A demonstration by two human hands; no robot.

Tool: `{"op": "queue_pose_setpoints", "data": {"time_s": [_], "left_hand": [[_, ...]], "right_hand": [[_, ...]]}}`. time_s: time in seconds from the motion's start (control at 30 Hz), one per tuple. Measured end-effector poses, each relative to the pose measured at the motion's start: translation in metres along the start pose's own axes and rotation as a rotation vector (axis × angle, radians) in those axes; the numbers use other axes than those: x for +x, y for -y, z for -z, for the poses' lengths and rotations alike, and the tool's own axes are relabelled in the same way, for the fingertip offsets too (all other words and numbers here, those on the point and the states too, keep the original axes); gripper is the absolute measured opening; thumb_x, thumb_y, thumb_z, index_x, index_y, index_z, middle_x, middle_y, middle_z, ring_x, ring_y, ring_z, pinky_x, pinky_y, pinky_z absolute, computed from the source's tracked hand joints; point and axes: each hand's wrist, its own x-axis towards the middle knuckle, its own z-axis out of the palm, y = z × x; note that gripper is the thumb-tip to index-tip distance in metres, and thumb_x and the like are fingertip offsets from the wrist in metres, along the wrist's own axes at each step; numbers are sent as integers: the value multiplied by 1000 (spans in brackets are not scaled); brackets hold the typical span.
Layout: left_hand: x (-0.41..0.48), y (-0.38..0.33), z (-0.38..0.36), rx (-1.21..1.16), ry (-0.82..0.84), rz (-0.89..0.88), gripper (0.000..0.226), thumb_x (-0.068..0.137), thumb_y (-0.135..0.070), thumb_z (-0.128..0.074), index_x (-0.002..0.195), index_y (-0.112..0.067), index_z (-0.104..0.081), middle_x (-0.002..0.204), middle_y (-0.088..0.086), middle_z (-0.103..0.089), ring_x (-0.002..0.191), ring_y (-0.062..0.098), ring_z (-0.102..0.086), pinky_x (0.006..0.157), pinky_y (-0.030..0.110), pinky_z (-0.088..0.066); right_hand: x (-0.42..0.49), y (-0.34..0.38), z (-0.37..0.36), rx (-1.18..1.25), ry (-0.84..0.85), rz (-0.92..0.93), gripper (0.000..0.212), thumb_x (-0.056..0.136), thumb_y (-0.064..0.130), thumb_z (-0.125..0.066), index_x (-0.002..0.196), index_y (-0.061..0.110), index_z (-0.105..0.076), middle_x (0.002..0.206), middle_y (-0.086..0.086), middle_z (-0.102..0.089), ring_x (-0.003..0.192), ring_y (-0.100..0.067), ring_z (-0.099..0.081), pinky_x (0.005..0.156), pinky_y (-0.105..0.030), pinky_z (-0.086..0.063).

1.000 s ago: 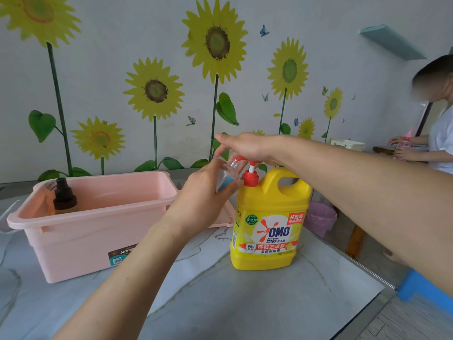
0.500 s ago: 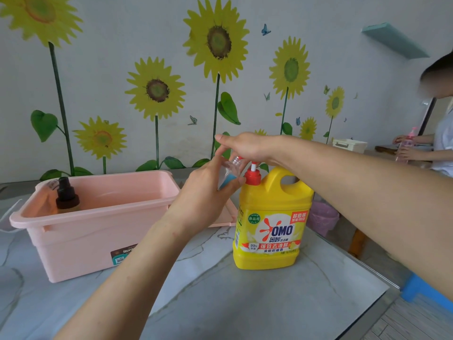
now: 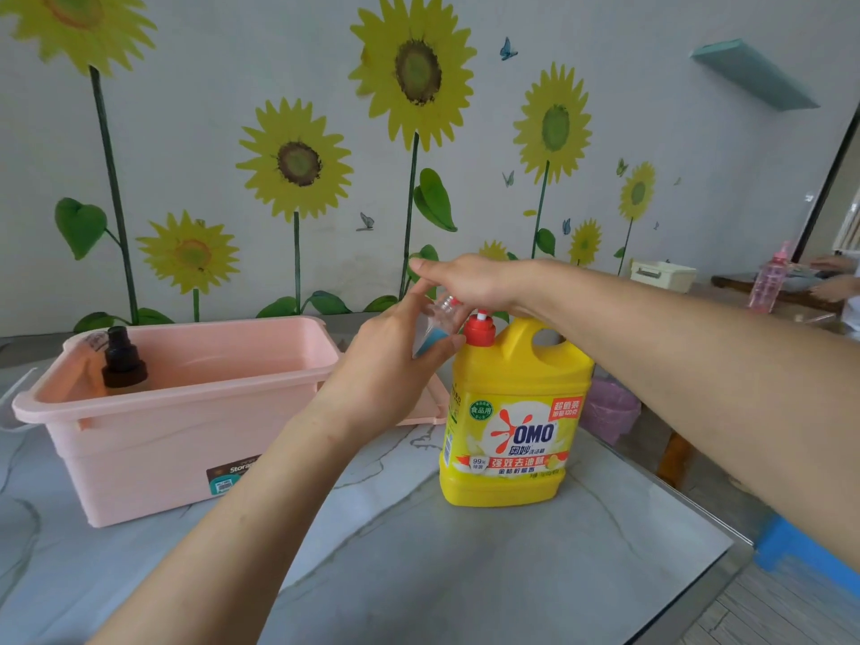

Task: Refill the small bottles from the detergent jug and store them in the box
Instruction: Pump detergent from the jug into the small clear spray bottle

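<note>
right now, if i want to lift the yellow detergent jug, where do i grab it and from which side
Grip the jug by its loop handle at the top, right of the red pump, curling your fingers through the opening. Come from above on the right: the jug stands upright, and the left hand with the small bottle crowds the pump's left side.

Yellow jug (image 3: 512, 412) upright beside pink box (image 3: 186, 439); small clear bottle (image 3: 435, 325) tilted at its red pump (image 3: 479, 330)

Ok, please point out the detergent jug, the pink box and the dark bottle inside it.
detergent jug (image 3: 516, 439): head view, front label.
pink box (image 3: 153, 458): head view, front wall.
dark bottle (image 3: 123, 365): head view, black pump top.
</note>
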Motion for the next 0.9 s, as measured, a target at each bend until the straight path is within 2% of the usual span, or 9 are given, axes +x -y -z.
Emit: {"op": "queue_pose_setpoints", "data": {"time_s": [0.1, 0.17, 0.23, 0.33, 0.5, 0.63, 0.7, 0.8, 0.9], "left_hand": [[-1, -2, -1, -10, -6, 13, 47, 96, -47, -60, 132, -21, -49, 93, -18, -56, 76, 6, -50, 59, 13, -35], [0, -3, -1, -3, -8, 20, 41, 96, -47, -59, 126, -22, -51, 97, -12, -57, 80, 9, -51, 59, 13, -34], [1, -4, 0, 1, -11, 9, 46, 96, -46, -59, 132, -21, -50, 97, -14, -55, 82, 8, -51, 59, 12, -37], [-1, -4, -1, 8, -9, -3, 56, 96, -47, -59, 143, -21, -43, 100, -14, -55, 85, 8, -52, 61, 10, -37], [0, -5, 1, 2, -3, 24, 40, 96, -47, -58, 126, -21, -52, 100, -11, -55, 83, 10, -52, 61, 16, -37], [0, -5, 1, 8, -6, 8, 50, 96, -46, -58, 138, -22, -46, 100, -16, -53, 85, 7, -51, 62, 10, -36], [-1, -5, 1, 9, 6, 10, 54, 97, -47, -58, 142, -22, -43, 101, -15, -54, 87, 9, -54, 63, 15, -37], [-2, -6, 1, -3, 11, 38, 44, 96, -47, -58, 131, -22, -50, 103, -12, -55, 89, 12, -55, 66, 24, -38], [-1, -7, 1, 2, 7, 33, 42, 96, -46, -59, 128, -20, -52, 103, -12, -55, 91, 12, -54, 72, 27, -39]], "right_hand": [[-1, 4, 6, 36, 21, -2, 60, 102, 63, -22, 131, 29, -62, 135, -12, -58, 98, -22, -68, 110, -53, -35], [0, 4, 8, 79, 15, 14, 61, 101, 63, -21, 133, 29, -61, 144, -13, -52, 91, -19, -70, 111, -53, -35], [1, 1, 6, 100, -16, 15, 60, 102, 61, -23, 131, 28, -63, 139, -13, -55, 93, -22, -71, 111, -51, -34], [-1, 0, 2, 47, -16, -3, 58, 103, 59, -23, 131, 27, -63, 122, -12, -63, 100, -24, -66, 102, -48, -34], [-1, 2, 8, 104, 6, 16, 59, 102, 61, -22, 133, 30, -60, 141, -12, -54, 90, -19, -69, 104, -48, -38], [-1, -3, 1, 85, -30, 12, 56, 104, 58, -24, 130, 27, -64, 134, -11, -57, 94, -23, -71, 111, -51, -34], [-1, 1, 2, 34, -14, 4, 56, 103, 58, -24, 129, 28, -63, 134, -12, -58, 95, -22, -69, 107, -50, -36], [0, 6, 8, 54, 9, 8, 57, 102, 61, -23, 132, 30, -61, 143, -11, -53, 92, -17, -68, 100, -47, -41], [2, 3, 5, 67, -21, 16, 56, 103, 60, -25, 131, 29, -62, 141, -12, -55, 91, -17, -68, 106, -50, -39]]}}
